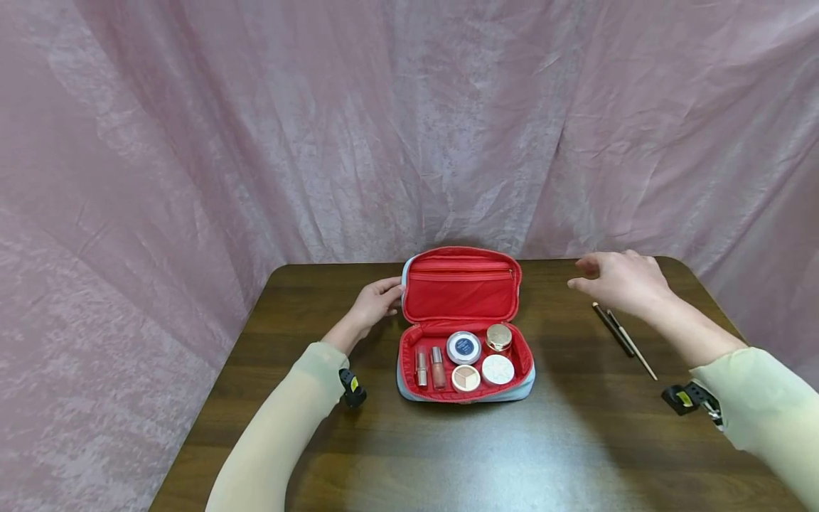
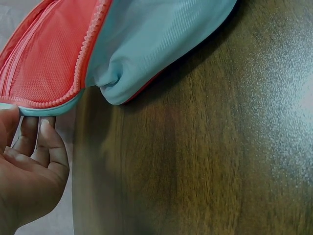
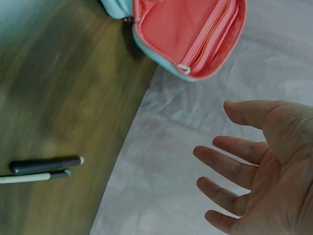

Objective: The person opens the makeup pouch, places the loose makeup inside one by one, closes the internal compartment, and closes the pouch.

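A light-blue cosmetic bag [image 1: 527,387] with a red lining stands unzipped on the table, its lid [image 1: 461,302] raised. My left hand [image 1: 376,306] holds the lid's left edge between thumb and fingers, as the left wrist view shows. Inside lie two lip gloss tubes [image 1: 438,368], a round case with a dark blue centre [image 1: 463,348], a gold-lidded jar [image 1: 499,336], a three-shade round palette [image 1: 466,378] and a white round case [image 1: 498,370]. My right hand [image 1: 623,281] hovers at the right with fingers spread and nothing in it, beyond a dark pen-like stick [image 1: 613,329] and a thinner pale stick [image 1: 633,346].
The brown wooden table [image 1: 409,455] has a glossy patch of light near its front. Behind its far edge hangs a pink velvety curtain [image 1: 409,128]. The two sticks lie side by side to the bag's right.
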`<state>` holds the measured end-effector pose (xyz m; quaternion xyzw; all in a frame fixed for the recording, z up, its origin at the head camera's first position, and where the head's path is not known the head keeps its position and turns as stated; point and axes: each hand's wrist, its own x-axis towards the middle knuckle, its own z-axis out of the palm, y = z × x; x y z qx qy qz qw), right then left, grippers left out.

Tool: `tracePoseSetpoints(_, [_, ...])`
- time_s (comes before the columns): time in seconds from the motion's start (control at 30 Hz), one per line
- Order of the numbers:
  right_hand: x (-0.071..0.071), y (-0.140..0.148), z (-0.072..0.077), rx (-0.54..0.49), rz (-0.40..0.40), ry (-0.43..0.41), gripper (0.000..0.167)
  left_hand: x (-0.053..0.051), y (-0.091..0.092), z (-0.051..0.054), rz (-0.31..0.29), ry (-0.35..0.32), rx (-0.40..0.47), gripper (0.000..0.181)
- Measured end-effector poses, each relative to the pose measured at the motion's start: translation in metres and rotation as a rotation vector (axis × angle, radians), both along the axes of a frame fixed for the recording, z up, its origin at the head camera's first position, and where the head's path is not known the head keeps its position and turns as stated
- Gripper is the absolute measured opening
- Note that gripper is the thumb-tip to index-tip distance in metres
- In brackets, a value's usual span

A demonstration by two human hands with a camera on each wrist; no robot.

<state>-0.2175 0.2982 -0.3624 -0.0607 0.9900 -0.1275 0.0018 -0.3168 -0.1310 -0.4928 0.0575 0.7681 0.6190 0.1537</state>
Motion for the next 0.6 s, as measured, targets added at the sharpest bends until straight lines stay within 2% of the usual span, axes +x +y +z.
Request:
tracePoseSetpoints(0.3, [-0.007, 0.024, -0.011, 0.017, -0.061, -0.076, 0.054, 0.0, 0.0, -0.001, 0.01, -0.005, -0.002, 0.038])
tracePoseSetpoints(0.6, [-0.012, 0.05, -0.029, -0.009, -0.132, -0.182, 0.047, 0.001, -0.001, -0.001, 0.009, -0.003, 0.001, 0.039])
